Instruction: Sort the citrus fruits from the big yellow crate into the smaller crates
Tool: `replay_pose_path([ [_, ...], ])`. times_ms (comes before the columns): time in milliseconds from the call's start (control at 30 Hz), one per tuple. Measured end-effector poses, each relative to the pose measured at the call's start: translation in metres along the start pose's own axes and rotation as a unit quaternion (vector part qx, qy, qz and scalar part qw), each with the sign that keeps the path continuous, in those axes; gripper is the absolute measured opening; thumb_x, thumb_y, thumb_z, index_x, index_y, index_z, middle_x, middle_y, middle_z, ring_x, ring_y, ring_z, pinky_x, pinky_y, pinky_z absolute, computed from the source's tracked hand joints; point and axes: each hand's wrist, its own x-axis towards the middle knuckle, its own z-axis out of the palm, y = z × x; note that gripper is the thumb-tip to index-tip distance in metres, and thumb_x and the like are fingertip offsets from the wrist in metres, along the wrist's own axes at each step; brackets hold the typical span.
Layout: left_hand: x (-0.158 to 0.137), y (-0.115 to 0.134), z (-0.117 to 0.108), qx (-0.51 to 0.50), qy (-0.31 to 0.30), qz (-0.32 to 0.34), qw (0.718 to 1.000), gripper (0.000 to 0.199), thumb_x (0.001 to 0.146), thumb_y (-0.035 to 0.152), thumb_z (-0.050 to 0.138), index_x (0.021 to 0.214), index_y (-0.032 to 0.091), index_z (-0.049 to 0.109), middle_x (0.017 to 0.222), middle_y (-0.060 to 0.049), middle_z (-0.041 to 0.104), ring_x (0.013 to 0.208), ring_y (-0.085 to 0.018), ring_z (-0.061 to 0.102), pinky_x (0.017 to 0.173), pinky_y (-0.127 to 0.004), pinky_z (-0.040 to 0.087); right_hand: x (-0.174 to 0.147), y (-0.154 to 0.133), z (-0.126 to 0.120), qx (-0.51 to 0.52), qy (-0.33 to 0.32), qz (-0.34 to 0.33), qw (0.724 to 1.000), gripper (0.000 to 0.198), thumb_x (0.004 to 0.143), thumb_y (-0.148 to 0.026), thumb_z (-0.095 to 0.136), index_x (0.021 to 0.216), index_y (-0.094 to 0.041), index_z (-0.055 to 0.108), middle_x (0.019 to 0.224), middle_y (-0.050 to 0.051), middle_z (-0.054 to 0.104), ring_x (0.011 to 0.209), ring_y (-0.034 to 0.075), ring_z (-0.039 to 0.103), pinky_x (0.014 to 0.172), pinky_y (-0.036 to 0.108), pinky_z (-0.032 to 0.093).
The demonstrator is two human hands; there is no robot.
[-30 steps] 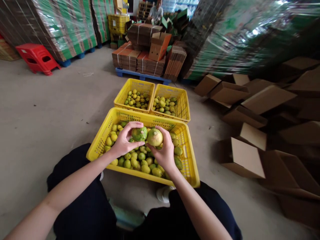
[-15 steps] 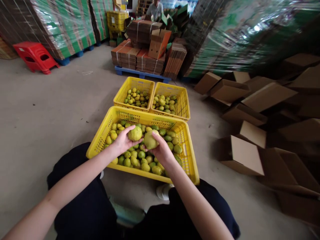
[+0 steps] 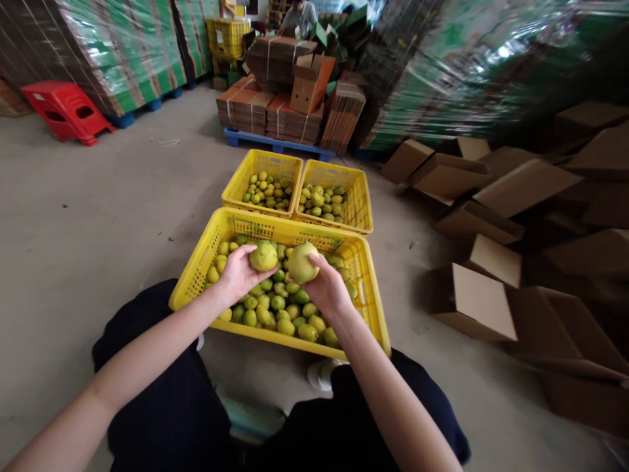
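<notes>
My left hand (image 3: 240, 272) is closed around a yellow-green lemon (image 3: 264, 255), thumb on its upper left side. A larger, paler lemon (image 3: 303, 263) sits in the grip of my right hand (image 3: 327, 286), its thumb pressed on the right side. Both fruits are held up side by side with a small gap between them. Below them is a big yellow crate (image 3: 376, 308) holding many loose green and yellow lemons (image 3: 285, 326). The hands and the held fruit hide part of that pile.
Two smaller yellow crates (image 3: 263, 157) (image 3: 361, 196) with lemons stand behind the big one. Open cardboard boxes (image 3: 484, 298) crowd the right. Bundled flat cartons (image 3: 295, 124) lie on a blue pallet (image 3: 275, 144). A red stool (image 3: 66, 111) is at left; a person (image 3: 299, 18) is at the back.
Both hands have risen slightly. The right-hand lemon has turned and moved up and a little right, widening the gap to the left-hand lemon, which has also turned.
</notes>
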Motion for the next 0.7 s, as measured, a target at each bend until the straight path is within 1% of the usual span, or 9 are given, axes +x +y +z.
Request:
replay_pose_path([
  [67, -0.0009, 0.0028, 0.0013, -0.013, -0.008, -0.019, 1.000, 0.035, 0.086, 0.023, 0.046, 0.115, 0.008, 0.059, 0.088, -0.013, 0.072, 0.082, -0.023, 0.072, 0.071, -0.034, 0.063, -0.0008, -0.0006, 0.0002, -0.002, -0.030, 0.018, 0.999, 0.026, 0.070, -0.034, 0.068, 0.092, -0.024, 0.059, 0.091, 0.002, 0.071, 0.091, 0.024, 0.068, 0.070, 0.036, 0.058],
  [133, -0.0004, 0.0042, 0.0018, 0.001, -0.008, -0.032, 0.999, 0.037, 0.088, 0.025, 0.042, 0.115, 0.006, 0.059, 0.084, -0.015, 0.072, 0.077, -0.023, 0.072, 0.062, -0.030, 0.062, -0.0017, -0.0005, 0.0007, 0.000, -0.063, 0.060, 0.996, 0.028, 0.068, -0.037, 0.062, 0.092, -0.022, 0.060, 0.091, 0.006, 0.072, 0.093, 0.028, 0.068, 0.070, 0.039, 0.058],
  [233, 0.0010, 0.0033, 0.0012, 0.062, -0.009, -0.022, 0.998, 0.033, 0.089, 0.031, 0.044, 0.104, 0.008, 0.062, 0.075, -0.012, 0.071, 0.057, -0.020, 0.069, 0.044, -0.024, 0.056, -0.0031, 0.0009, 0.0022, 0.005, -0.079, 0.097, 0.992, 0.031, 0.065, -0.039, 0.059, 0.089, -0.020, 0.061, 0.083, 0.008, 0.071, 0.088, 0.030, 0.069, 0.060, 0.037, 0.056],
  [333, 0.0006, 0.0009, -0.0004, 0.106, -0.015, 0.009, 0.994, 0.021, 0.085, 0.032, 0.057, 0.088, 0.012, 0.061, 0.066, -0.005, 0.066, 0.046, -0.015, 0.062, 0.035, -0.019, 0.049, -0.0043, 0.0035, 0.0040, 0.008, -0.046, 0.083, 0.995, 0.030, 0.068, -0.043, 0.065, 0.088, -0.021, 0.061, 0.076, 0.005, 0.069, 0.072, 0.024, 0.068, 0.044, 0.027, 0.048],
  [400, -0.0001, -0.0007, -0.0018, 0.120, -0.021, 0.016, 0.992, 0.014, 0.080, 0.027, 0.063, 0.084, 0.013, 0.061, 0.064, -0.004, 0.065, 0.047, -0.014, 0.062, 0.038, -0.019, 0.050, -0.0049, 0.0052, 0.0049, 0.007, -0.025, 0.067, 0.997, 0.030, 0.068, -0.043, 0.072, 0.087, -0.022, 0.061, 0.072, 0.001, 0.067, 0.061, 0.019, 0.065, 0.038, 0.023, 0.042],
  [433, -0.0002, -0.0015, -0.0026, 0.122, -0.026, 0.017, 0.992, 0.013, 0.079, 0.025, 0.064, 0.084, 0.013, 0.061, 0.066, -0.004, 0.066, 0.049, -0.015, 0.064, 0.041, -0.020, 0.052, -0.0050, 0.0059, 0.0052, 0.007, -0.017, 0.063, 0.998, 0.030, 0.067, -0.042, 0.074, 0.086, -0.022, 0.061, 0.072, 0.000, 0.067, 0.058, 0.017, 0.063, 0.037, 0.023, 0.042],
  [533, 0.0018, -0.0038, -0.0049, 0.102, -0.049, 0.035, 0.993, 0.017, 0.080, 0.029, 0.061, 0.083, 0.012, 0.063, 0.072, -0.007, 0.069, 0.059, -0.017, 0.067, 0.054, -0.024, 0.057, -0.0046, 0.0068, 0.0062, 0.029, 0.021, 0.068, 0.997, 0.025, 0.068, -0.036, 0.075, 0.085, -0.022, 0.063, 0.073, -0.001, 0.069, 0.058, 0.016, 0.064, 0.043, 0.024, 0.050],
  [633, 0.0059, -0.0053, -0.0060, 0.075, -0.069, 0.050, 0.993, 0.025, 0.082, 0.034, 0.056, 0.079, 0.011, 0.064, 0.070, -0.009, 0.067, 0.062, -0.016, 0.065, 0.052, -0.022, 0.053, -0.0032, 0.0066, 0.0077, 0.071, 0.070, 0.082, 0.992, 0.017, 0.074, -0.034, 0.069, 0.082, -0.020, 0.063, 0.070, 0.000, 0.071, 0.059, 0.017, 0.067, 0.052, 0.026, 0.056],
  [700, 0.0078, -0.0053, -0.0057, 0.074, -0.074, 0.040, 0.994, 0.027, 0.083, 0.033, 0.053, 0.082, 0.009, 0.066, 0.070, -0.009, 0.067, 0.060, -0.017, 0.064, 0.051, -0.023, 0.052, -0.0015, 0.0068, 0.0082, 0.085, 0.081, 0.097, 0.988, 0.016, 0.080, -0.035, 0.064, 0.082, -0.019, 0.064, 0.068, 0.001, 0.071, 0.058, 0.018, 0.068, 0.053, 0.028, 0.056],
])
